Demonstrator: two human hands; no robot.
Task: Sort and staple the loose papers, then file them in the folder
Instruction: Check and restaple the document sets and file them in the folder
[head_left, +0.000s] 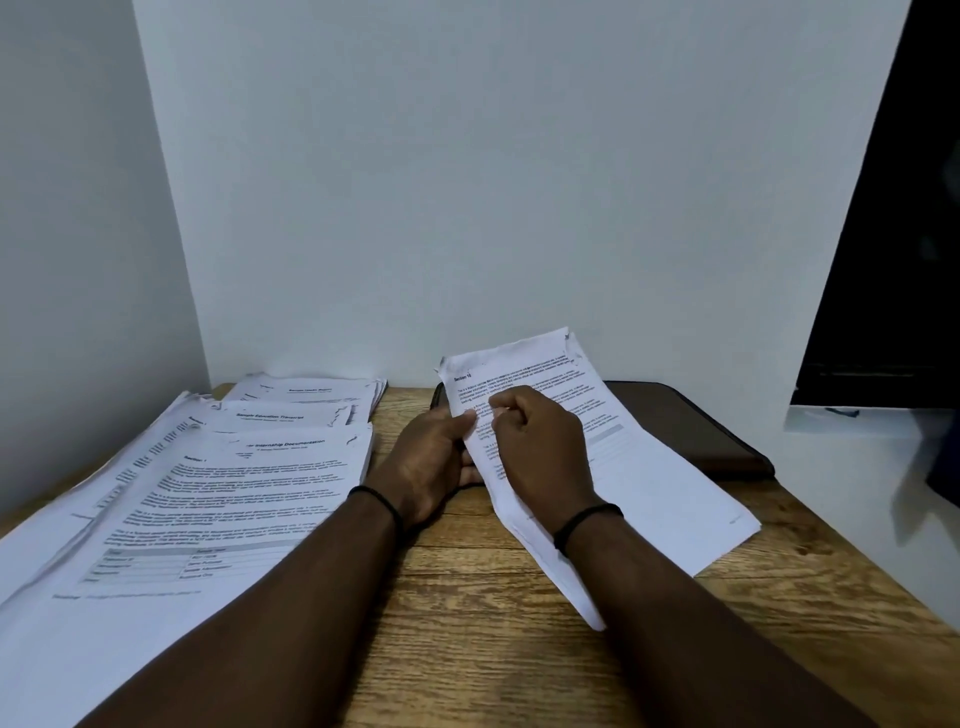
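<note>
In the head view, we hold a bunch of papers (613, 441) in the middle of the frame, tipped up off the wooden table (467, 623). Our left hand (431, 462) grips the left edge, thumb on top and fingers underneath. Our right hand (540, 447) curls over the front page and pinches it near the same edge.

At the left of the frame, more paper piles (234, 493) lie flat, one past another toward the wall. A dark flat thing (691, 431) lies behind our bunch at the right; it may be the folder, but we can't tell for sure.

We think these pages are light, thin and floppy. They bend and slide apart easily, and the top corner already looks torn. It seems best to hold them by the side edge, pinching all the sheets together.
</note>
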